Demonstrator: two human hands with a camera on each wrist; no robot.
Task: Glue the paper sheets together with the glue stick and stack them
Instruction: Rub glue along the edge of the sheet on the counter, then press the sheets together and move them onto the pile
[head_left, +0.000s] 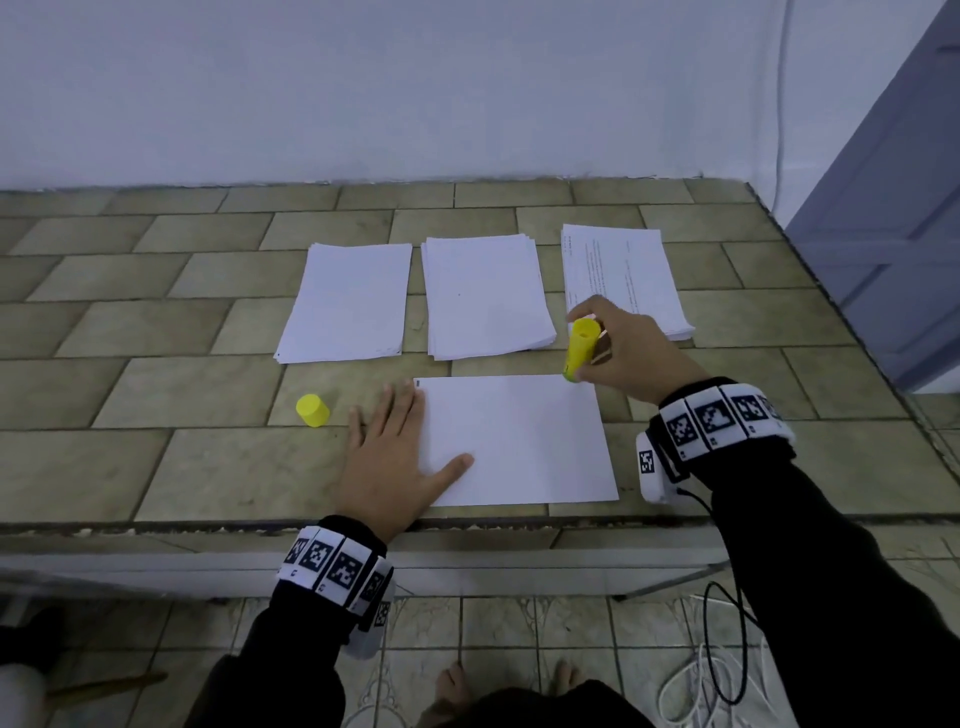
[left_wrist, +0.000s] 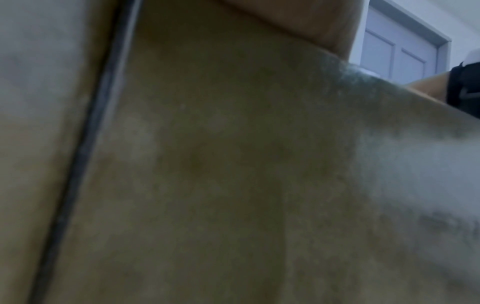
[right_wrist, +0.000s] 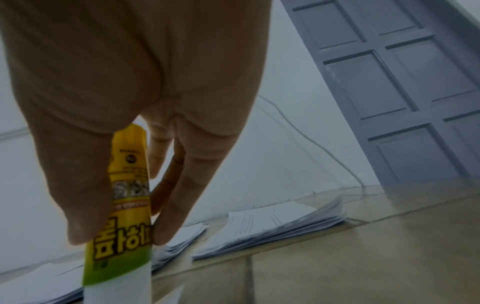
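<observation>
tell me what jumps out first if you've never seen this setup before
The yellow glue stick stands out, gripped by the right hand with its tip down at the far right corner of a single white sheet. The left hand lies flat on that sheet's left edge, the yellow cap just to its left. Behind them, three paper stacks sit in a row on the tiled surface.

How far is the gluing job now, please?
Done: the yellow cap is off and lies on the tiled table. In hand: the right hand holds the yellow glue stick at the corner of a single white sheet, which the left hand presses flat. Left: joining and stacking sheets from the three paper piles.
</observation>
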